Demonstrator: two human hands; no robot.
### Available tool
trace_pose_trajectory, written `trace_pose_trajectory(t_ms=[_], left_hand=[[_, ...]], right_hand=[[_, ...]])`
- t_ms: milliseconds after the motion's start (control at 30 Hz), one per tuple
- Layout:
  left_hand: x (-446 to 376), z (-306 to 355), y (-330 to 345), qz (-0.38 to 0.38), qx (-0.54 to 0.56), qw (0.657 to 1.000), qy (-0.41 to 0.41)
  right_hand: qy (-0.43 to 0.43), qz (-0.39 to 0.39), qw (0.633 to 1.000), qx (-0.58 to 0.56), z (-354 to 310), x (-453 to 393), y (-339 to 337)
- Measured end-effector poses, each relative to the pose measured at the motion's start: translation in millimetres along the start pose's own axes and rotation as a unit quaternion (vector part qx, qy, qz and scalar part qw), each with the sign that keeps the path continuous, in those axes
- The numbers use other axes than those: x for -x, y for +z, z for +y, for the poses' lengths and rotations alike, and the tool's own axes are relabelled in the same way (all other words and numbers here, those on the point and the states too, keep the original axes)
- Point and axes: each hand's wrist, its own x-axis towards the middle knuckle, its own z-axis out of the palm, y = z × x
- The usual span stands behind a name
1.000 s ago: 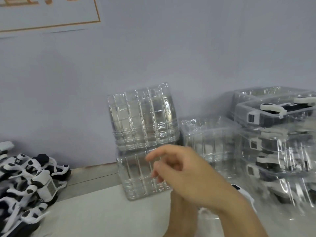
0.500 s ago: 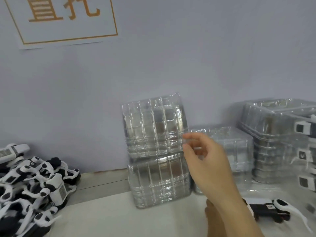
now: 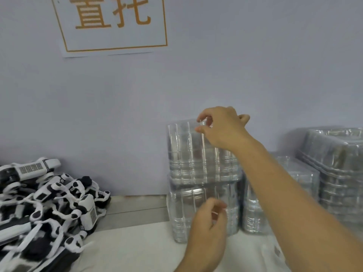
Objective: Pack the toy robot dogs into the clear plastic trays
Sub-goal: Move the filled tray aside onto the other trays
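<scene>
Left hand [image 3: 208, 224] nearest, fingers loosely curled and holding nothing, tips just in front of the lower stack of clear trays [image 3: 196, 211]. Farther up, right hand [image 3: 220, 130] pinches the top rim of the upper tray stack [image 3: 188, 154] between thumb and fingers. Toy robot dogs [image 3: 45, 203] heaped well left of both hands on the white table [image 3: 133, 250]. More tray stacks [image 3: 337, 169] right of the fingers. Behind, pale wall with an orange-lettered sign [image 3: 112, 24].

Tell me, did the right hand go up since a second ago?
Yes. The right hand has climbed from the lower stack of clear trays to the top edge of the upper stack, where its fingers pinch the rim.
</scene>
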Motion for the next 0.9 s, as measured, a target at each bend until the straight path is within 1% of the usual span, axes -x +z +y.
trace_pose_trajectory(t_ms=[33, 67, 133, 200, 233, 300, 367, 433, 467, 500, 600, 667, 733, 900], left_hand=[[8, 2, 1, -0.005, 0.008, 0.999, 0.047], [8, 6, -14, 0.020, -0.003, 0.998, 0.055], [13, 11, -14, 0.034, -0.016, 0.996, 0.086], [13, 14, -26, 0.046, 0.048, 0.994, 0.091], [11, 14, -33, 0.055, 0.087, 0.989, 0.106], [11, 18, -47, 0.095, 0.153, 0.978, 0.109], [15, 28, -60, 0.145, 0.262, 0.949, 0.100], [18, 34, -76, 0.185, 0.376, 0.902, 0.103], [20, 33, -84, 0.186, 0.416, 0.885, 0.095], [21, 31, -92, 0.174, 0.441, 0.876, 0.088], [27, 24, -112, 0.144, 0.475, 0.866, 0.053], [31, 23, -115, 0.124, 0.488, 0.863, 0.047], [32, 20, -114, 0.125, 0.499, 0.856, 0.053], [27, 4, -108, 0.130, 0.556, 0.819, 0.058]], right_hand=[[-0.002, 0.012, 1.000, -0.013, -1, -2, 0], [-0.005, 0.025, 0.999, -0.021, -2, -4, -1], [-0.013, 0.052, 0.998, -0.023, -6, -7, -6], [-0.025, 0.087, 0.995, -0.030, -12, -9, -16], [-0.031, 0.106, 0.993, -0.040, -16, -7, -22], [-0.052, 0.144, 0.986, -0.067, -26, 2, -33], [-0.089, 0.169, 0.977, -0.099, -36, 21, -40], [-0.127, 0.182, 0.965, -0.137, -46, 49, -38], [-0.142, 0.185, 0.960, -0.155, -49, 64, -35], [-0.151, 0.183, 0.957, -0.168, -50, 81, -29], [-0.148, 0.157, 0.957, -0.192, -43, 126, -3], [-0.136, 0.145, 0.961, -0.193, -36, 149, 17], [-0.126, 0.155, 0.962, -0.185, -31, 162, 31], [-0.120, 0.156, 0.968, -0.155, -23, 172, 43]])
